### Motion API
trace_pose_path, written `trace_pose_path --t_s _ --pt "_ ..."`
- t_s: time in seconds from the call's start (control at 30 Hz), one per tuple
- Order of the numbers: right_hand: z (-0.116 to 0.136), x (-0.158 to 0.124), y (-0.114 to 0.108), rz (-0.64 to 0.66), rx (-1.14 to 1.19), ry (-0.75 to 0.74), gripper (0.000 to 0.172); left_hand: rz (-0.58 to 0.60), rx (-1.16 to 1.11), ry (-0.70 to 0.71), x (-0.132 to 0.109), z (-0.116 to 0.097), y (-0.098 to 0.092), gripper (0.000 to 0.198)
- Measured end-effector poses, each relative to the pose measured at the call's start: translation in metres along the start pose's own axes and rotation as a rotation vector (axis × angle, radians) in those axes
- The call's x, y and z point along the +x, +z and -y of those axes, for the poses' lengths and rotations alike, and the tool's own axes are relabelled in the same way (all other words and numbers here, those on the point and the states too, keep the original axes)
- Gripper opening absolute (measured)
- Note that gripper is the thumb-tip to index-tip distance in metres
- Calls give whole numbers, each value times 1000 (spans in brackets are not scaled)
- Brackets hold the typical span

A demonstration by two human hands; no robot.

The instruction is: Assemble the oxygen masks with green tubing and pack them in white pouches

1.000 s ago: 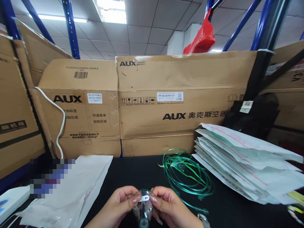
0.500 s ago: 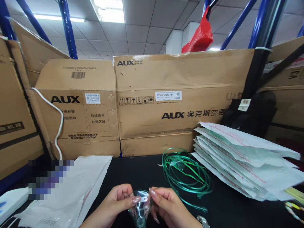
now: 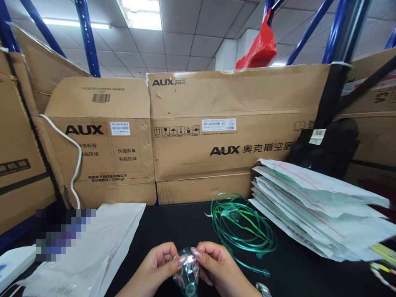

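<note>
At the front edge of the view, my left hand (image 3: 161,264) and my right hand (image 3: 218,264) grip a clear, greenish plastic breathing mask (image 3: 188,277) between them. Thumbs press on its upper part from either side, with the fingers curled behind it. The mask tapers downward to a round port near the bottom of the picture. Its lower end runs out of view. Beyond my right hand lies a coil of green plastic tubing (image 3: 215,225) with bright green strap and a clear fitting (image 3: 234,215) on the black table (image 3: 173,225).
A stack of white mailing bags (image 3: 312,206) rises at the right. Another white bag (image 3: 102,243) lies at the left, beside a white object (image 3: 17,264). Cardboard boxes (image 3: 198,165) wall off the back. A white cable (image 3: 76,165) hangs there.
My thumbs have moved slightly and now sit closer together on the mask. The small white label with an arrow seen earlier on the mask is no longer visible. The tubing has not moved.
</note>
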State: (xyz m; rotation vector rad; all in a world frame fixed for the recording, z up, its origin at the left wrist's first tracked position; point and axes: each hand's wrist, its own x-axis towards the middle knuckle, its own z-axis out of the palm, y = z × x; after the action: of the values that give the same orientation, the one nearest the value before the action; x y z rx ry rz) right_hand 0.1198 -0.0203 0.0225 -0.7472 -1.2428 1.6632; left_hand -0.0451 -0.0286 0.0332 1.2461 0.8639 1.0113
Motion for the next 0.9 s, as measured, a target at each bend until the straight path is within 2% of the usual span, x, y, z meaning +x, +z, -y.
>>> trace_pose_path --t_s 0.17,0.33,0.53,0.9 --pt "-4 1 1 2 -57 23 40 6 9 -26 1 0 3 35" --pt "-2 0 0 -30 -92 9 41 -4 59 -2 -1 -1 3 33" --pt "-2 0 1 -4 -100 -15 40 -41 72 29 -1 -3 4 36" --pt "-2 2 -1 8 -153 -56 40 -41 72 37 7 11 -3 39"
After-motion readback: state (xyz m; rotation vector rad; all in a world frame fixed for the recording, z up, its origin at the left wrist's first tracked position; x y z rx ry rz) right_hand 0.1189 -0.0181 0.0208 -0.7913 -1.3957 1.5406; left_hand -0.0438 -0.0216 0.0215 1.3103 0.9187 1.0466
